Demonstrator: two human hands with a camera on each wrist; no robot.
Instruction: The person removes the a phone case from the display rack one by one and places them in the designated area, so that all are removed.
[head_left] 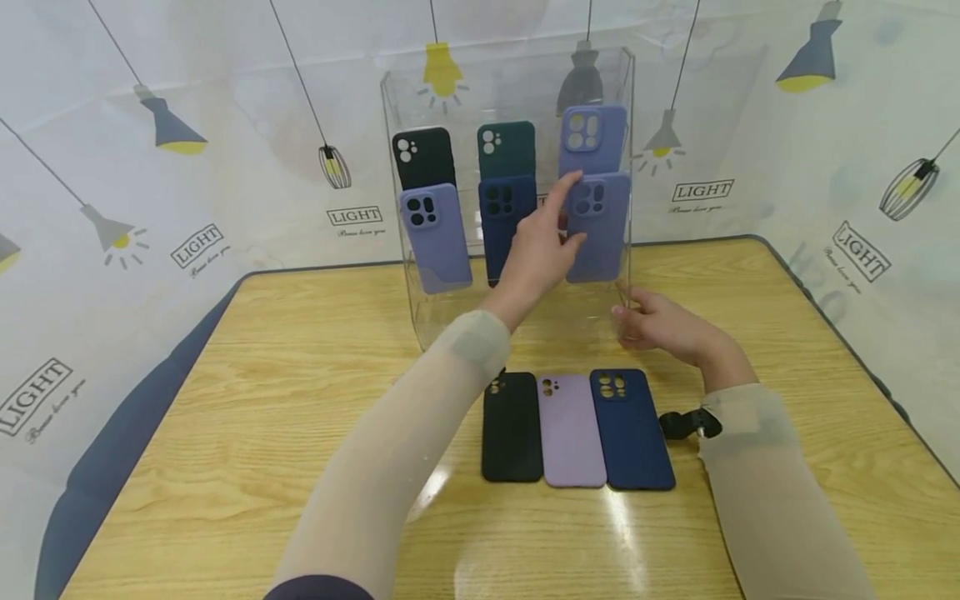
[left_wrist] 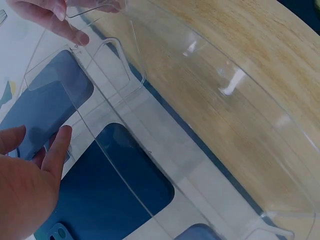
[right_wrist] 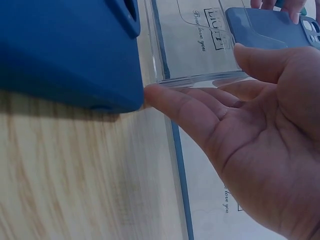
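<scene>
A clear acrylic display stand (head_left: pixel 517 321) holds several phone cases in two rows. My left hand (head_left: pixel 542 248) holds the lower right lavender phone case (head_left: pixel 600 242), index finger at its top edge and thumb along its left side. That case (left_wrist: pixel 62 82) looks bluish through the plastic in the left wrist view, where my thumb and a finger lie at its camera end. Low on the right side, my right hand (head_left: pixel 660 327) grips the stand's corner. In the right wrist view its thumb and fingers (right_wrist: pixel 187 112) lie either side of the stand's edge.
On the wooden table (head_left: pixel 262 433) before the stand lie a black case (head_left: pixel 512 429), a light purple case (head_left: pixel 573 433) and a dark blue case (head_left: pixel 633 429). Another lavender case (head_left: pixel 435 242) stands at the stand's left. Printed fabric (head_left: pixel 262 200) walls the back and sides.
</scene>
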